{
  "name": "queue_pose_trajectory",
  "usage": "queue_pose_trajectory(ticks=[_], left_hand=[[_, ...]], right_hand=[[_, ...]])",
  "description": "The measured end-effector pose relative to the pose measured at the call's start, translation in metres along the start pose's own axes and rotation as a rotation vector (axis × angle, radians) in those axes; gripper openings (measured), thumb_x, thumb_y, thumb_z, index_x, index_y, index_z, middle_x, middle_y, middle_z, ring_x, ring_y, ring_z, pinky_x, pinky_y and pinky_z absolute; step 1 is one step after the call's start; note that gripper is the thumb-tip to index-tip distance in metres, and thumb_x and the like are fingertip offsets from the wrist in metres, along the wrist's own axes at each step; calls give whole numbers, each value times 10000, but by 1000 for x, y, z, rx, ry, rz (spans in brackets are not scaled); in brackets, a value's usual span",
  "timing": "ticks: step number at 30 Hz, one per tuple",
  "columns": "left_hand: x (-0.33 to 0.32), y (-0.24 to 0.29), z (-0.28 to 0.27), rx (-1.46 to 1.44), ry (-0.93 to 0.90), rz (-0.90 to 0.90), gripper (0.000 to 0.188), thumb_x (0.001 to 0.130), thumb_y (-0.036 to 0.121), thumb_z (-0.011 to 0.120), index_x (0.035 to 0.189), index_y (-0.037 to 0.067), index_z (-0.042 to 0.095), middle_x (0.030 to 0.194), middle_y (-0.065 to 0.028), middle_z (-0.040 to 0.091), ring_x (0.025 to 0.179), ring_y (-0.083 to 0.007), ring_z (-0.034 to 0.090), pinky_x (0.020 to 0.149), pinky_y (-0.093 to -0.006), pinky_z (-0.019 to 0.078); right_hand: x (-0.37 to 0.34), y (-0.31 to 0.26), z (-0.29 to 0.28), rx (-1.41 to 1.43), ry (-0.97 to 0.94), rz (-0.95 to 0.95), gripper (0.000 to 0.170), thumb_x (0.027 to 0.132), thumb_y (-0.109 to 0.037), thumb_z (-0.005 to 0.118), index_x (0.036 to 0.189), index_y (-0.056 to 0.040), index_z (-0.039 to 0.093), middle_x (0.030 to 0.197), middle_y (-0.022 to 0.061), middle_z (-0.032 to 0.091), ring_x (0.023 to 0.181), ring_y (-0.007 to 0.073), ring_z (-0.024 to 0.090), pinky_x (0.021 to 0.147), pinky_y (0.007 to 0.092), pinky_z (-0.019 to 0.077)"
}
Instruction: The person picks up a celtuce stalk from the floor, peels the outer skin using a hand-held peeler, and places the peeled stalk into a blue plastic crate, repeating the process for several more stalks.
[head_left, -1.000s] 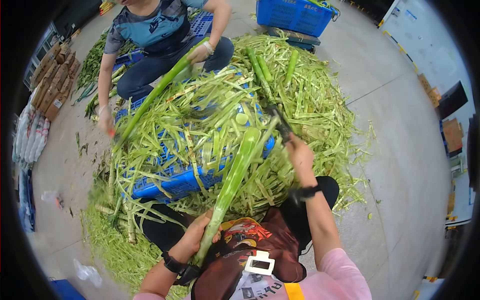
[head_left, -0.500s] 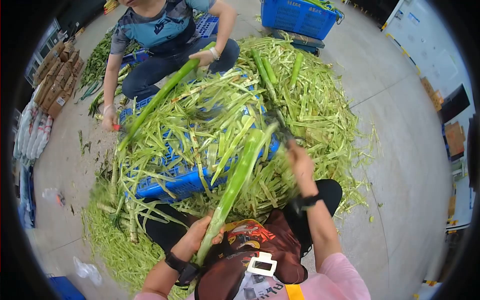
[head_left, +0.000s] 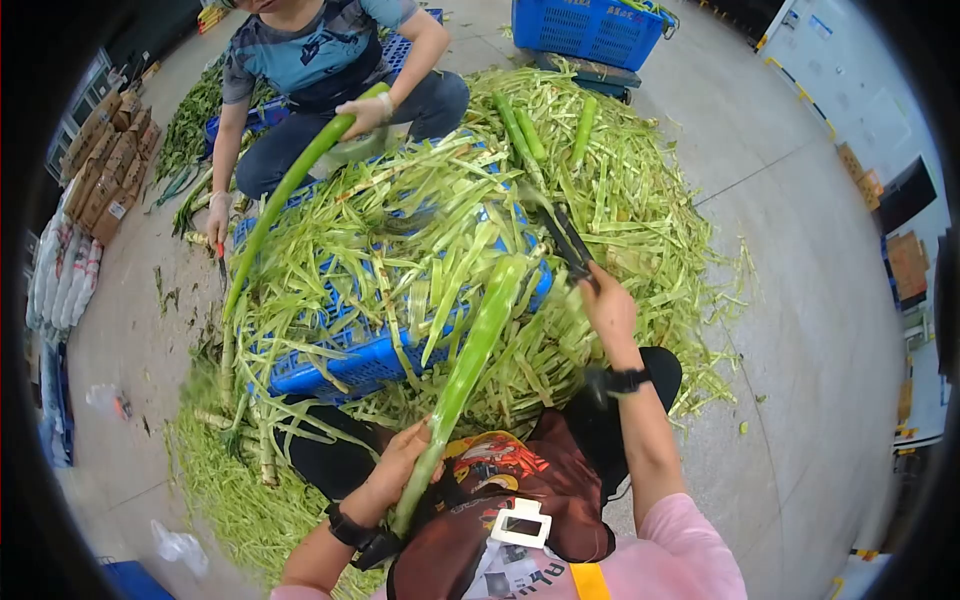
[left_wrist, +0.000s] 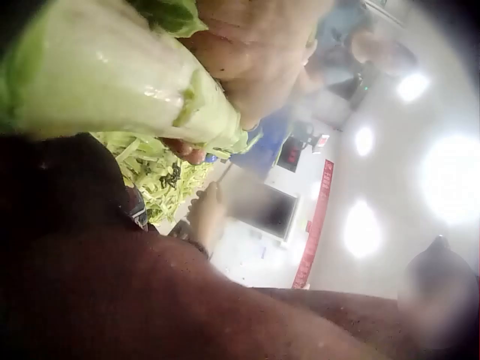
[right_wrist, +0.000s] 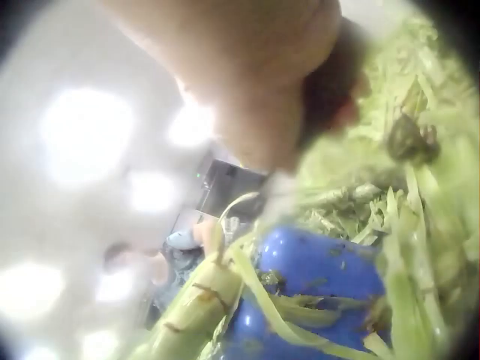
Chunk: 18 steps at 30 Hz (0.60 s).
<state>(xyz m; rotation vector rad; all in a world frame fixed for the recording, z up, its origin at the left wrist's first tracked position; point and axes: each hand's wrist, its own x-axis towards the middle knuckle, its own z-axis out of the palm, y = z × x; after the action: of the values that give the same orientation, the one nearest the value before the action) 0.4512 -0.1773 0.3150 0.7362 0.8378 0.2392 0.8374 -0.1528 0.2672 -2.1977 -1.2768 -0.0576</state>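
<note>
My left hand [head_left: 402,462] grips the lower end of a thick, pale green celtuce stalk [head_left: 465,365], close to my lap. The stalk slants up and away, its far end over the blue crate. In the left wrist view its smooth, whitish surface [left_wrist: 112,82] fills the upper left, with the fingers [left_wrist: 255,52] wrapped round it. My right hand [head_left: 610,308] holds a long dark knife [head_left: 568,240], pointing forward just right of the stalk's far end. From the right wrist, the hand [right_wrist: 255,67] hides the knife; the stalk [right_wrist: 195,307] shows below.
Peel strips [head_left: 640,240] heap over and around an overturned blue crate [head_left: 345,368]. Several short green stalks [head_left: 583,132] lie on the heap. Opposite, a person [head_left: 320,70] holds another long stalk [head_left: 280,205] and a red-handled tool [head_left: 220,250]. A blue basket [head_left: 590,40] stands behind.
My right hand has swept back and forth with the knife beside the stalk; a strip at its far end has come away. The left hand stays put. The other person's stalk has shifted left.
</note>
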Motion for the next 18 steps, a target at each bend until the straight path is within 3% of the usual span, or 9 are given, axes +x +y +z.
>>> queue_pose_trajectory(ticks=[2,3,6,7,9,11,13,15,18], left_hand=[[5,7,-2,-148,-35,-45,416,984,421,372,1067,32,495,779,-100,559,556,-186,529,522,-285,448],[6,9,-3,-222,-49,-87,428,987,428,357,1060,30,498,770,-103,560,554,-188,530,515,-286,446],[11,9,-16,-314,-83,-166,350,988,330,338,1093,35,495,758,-110,547,545,-187,517,503,-281,442],[13,10,-17,-323,-94,-192,312,988,278,336,1113,38,492,756,-113,539,540,-187,511,501,-278,441],[13,11,-15,-307,-105,-214,355,1007,322,270,1090,54,486,727,-109,521,520,-181,487,478,-269,423],[9,11,-15,-378,-108,-234,376,1012,340,249,1097,58,482,716,-105,511,511,-177,474,471,-267,416],[9,10,-16,-324,-122,-199,453,1007,420,234,1103,49,474,723,-100,503,513,-173,465,479,-270,413],[9,9,-15,-294,-139,-185,488,996,463,258,1118,40,469,756,-96,508,531,-178,471,504,-276,419],[10,8,-17,-340,-141,-206,468,989,468,293,1133,53,454,781,-95,514,537,-180,480,503,-279,422]], right_hand=[[-26,-21,-21,81,23,-90,340,829,-267,624,1156,-173,620,752,100,610,639,312,600,539,410,481],[-48,-42,-32,30,-97,-166,384,822,-282,628,1189,-173,599,745,98,605,632,297,597,522,407,477],[-116,-84,-32,-29,-239,-586,485,785,-281,650,1258,-233,551,661,34,493,516,197,526,432,345,442],[-127,-90,-28,168,-221,-750,467,789,-278,645,1247,-251,557,656,39,486,524,190,528,428,351,435],[-125,-92,-17,236,-232,-810,467,789,-274,650,1246,-248,555,673,60,516,549,230,548,435,362,433],[-74,-98,-24,-204,-584,-455,468,801,-271,652,1255,-232,549,700,80,551,602,279,574,483,389,451],[-34,-39,8,43,-94,-275,443,828,-278,634,1259,-218,548,748,93,594,655,308,593,546,409,473],[-2,-2,13,9,39,-42,401,838,-281,623,1230,-209,575,773,95,611,675,297,602,593,405,487],[-24,-32,-21,139,21,-96,394,821,-274,637,1206,-200,591,801,92,627,653,304,597,575,405,492]])
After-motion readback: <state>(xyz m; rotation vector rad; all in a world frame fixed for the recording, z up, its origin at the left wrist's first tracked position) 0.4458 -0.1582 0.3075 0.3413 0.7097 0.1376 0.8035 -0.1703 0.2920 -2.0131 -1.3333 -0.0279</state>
